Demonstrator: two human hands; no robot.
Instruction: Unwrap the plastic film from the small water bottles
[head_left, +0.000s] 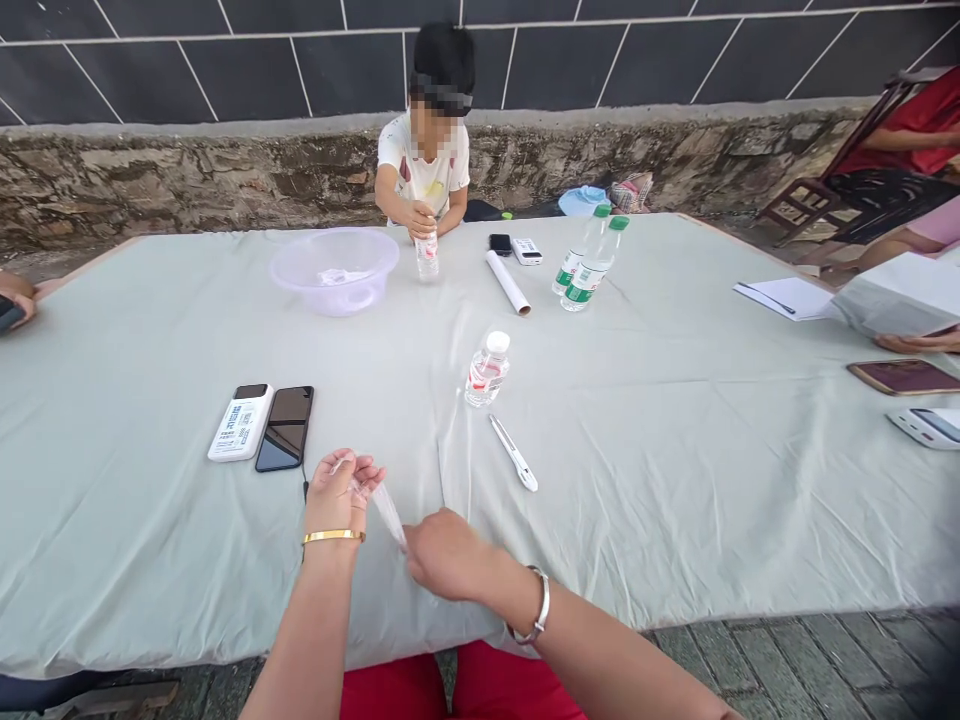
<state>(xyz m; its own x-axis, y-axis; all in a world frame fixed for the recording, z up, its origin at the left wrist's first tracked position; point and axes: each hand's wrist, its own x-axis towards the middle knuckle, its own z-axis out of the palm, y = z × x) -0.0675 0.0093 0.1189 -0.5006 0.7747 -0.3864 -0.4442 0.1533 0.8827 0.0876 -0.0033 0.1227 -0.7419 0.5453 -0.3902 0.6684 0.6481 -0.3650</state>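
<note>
A strip of clear plastic film (388, 515) stretches between my two hands, low over the near side of the table. My left hand (339, 492), with a gold bangle at the wrist, pinches one end of it in curled fingers. The other end runs into my right hand (448, 553), which is closed, its fingertips partly hidden behind the back of the hand. Beyond my right hand a white utility knife (514, 453) lies on the cloth. A small clear bottle with a white cap (487, 370) stands upright behind the knife.
A white power bank (241, 424) and dark phone (285, 430) lie left. Farther back are a purple basin (335, 272), a white roll (508, 284) and two green-capped bottles (588, 270). A person (426, 150) opposite grips a bottle (427, 257). Paper (787, 297) lies right.
</note>
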